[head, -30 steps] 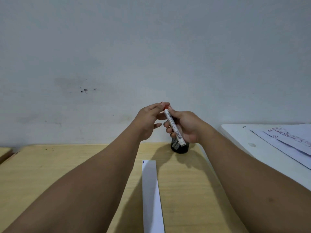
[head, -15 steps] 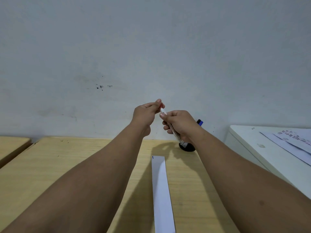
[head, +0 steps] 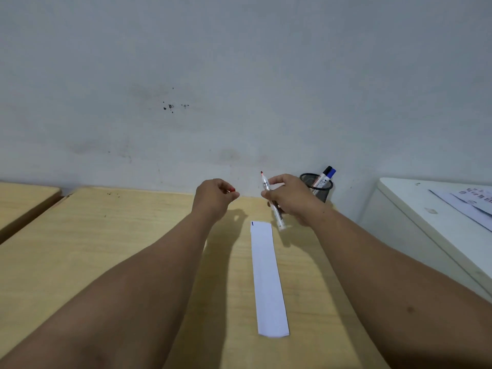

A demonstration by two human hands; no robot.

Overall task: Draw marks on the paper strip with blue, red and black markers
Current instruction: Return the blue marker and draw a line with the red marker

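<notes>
A long white paper strip (head: 267, 278) lies on the wooden desk (head: 106, 249), with one short blue mark at its far left corner. My right hand (head: 290, 199) grips a white red-tipped marker (head: 266, 186), uncapped, tip pointing up, just beyond the strip's far end. My left hand (head: 214, 195) is closed around the marker's red cap (head: 232, 190), about a hand's width left of the marker. A black mesh pen cup (head: 319, 189) against the wall holds a blue marker (head: 330, 173) and a black marker (head: 323, 175).
A white cabinet (head: 415, 209) stands to the right of the desk with printed papers (head: 468, 202) on top. A second wooden desk (head: 24, 198) adjoins on the left. The grey wall rises right behind the desk.
My hands were together at the marker's cap; now they are apart. The red cap has come off in my left hand and the tip is bare. The view tilted down.
</notes>
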